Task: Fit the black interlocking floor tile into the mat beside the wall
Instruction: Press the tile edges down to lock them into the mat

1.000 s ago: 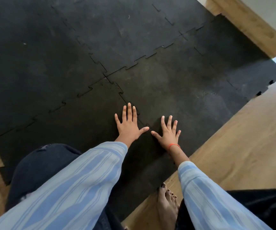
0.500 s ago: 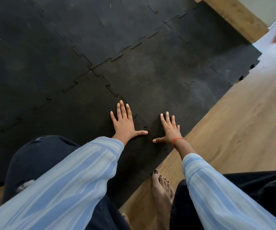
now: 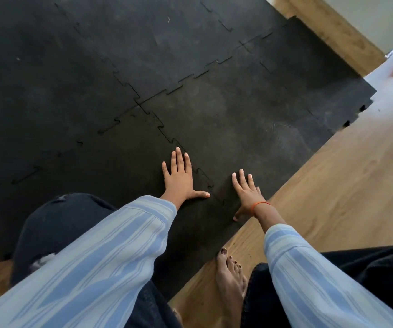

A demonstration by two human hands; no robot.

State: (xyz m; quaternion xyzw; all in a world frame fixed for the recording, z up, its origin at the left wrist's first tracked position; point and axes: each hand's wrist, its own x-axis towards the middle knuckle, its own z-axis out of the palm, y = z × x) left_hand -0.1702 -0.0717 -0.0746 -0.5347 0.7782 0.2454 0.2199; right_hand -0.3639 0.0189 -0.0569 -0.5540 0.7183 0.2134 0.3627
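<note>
Slid back along the seam since a moment ago, right hand nearer the tile edge. Both palms flat, fingers spread, grasping nothing (left hand beside the toothed joint).

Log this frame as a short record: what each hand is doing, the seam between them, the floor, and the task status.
left hand: flat, palm down on the mat, fingers spread
right hand: flat on the black tile, near its edge
seam: toothed joint running between the hands
wood floor: bare, right of the tile
bare foot: on the wood
status: pressing the joint down
</note>
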